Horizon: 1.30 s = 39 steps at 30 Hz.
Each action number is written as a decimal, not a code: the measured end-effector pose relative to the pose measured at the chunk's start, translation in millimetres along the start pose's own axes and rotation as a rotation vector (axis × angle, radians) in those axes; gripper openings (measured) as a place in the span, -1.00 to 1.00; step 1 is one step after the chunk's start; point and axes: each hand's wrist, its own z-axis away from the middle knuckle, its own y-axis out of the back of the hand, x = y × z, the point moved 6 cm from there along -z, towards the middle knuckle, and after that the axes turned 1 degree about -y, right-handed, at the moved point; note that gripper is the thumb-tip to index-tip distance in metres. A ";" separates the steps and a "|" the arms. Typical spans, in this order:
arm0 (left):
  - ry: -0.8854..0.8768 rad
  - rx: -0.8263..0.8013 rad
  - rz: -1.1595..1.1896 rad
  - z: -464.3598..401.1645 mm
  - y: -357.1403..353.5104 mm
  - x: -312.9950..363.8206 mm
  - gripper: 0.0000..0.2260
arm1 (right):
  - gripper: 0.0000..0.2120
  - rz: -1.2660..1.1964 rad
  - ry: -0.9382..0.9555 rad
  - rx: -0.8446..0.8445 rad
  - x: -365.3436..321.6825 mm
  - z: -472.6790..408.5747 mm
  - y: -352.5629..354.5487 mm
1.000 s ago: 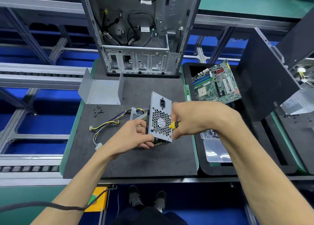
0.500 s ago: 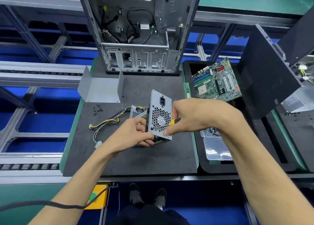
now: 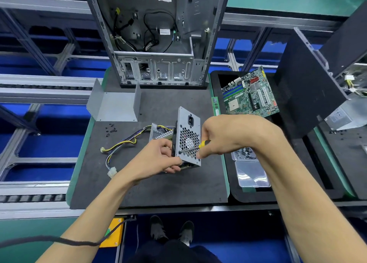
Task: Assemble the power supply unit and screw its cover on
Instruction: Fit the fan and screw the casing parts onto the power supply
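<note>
Head view: screwdriver point(image 3: 195, 147) handle mostly hidden in right hand point(image 3: 228, 135), grip curled round it; tip on power supply point(image 3: 188, 137) fan grille. Left hand point(image 3: 158, 159) grips unit's near edge, covering lower corner. Unit upright on worktop point(image 3: 158, 183). Cover point(image 3: 115, 105), loose screws point(image 3: 110, 128) well left; PC case point(image 3: 156, 44) behind, top cut off.
</note>
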 end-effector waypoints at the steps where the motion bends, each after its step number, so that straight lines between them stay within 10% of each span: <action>1: 0.005 0.003 -0.010 -0.7 -1.1 -0.4 -0.83 | -0.62 -0.002 0.004 0.000 1.9 0.2 -0.4; 12: 0.024 -0.005 -0.015 -8.4 -6.1 -4.0 -0.71 | -0.78 -0.428 0.106 -0.208 34.2 -8.2 -17.7; 30: -0.004 0.011 -0.789 -33.7 -85.6 -18.4 -0.61 | -0.81 -0.457 0.157 0.343 53.4 -30.2 -1.6; 39: -0.004 0.047 -0.348 -19.3 2.5 1.0 -0.84 | -0.82 -0.522 0.245 0.420 7.3 -71.2 8.4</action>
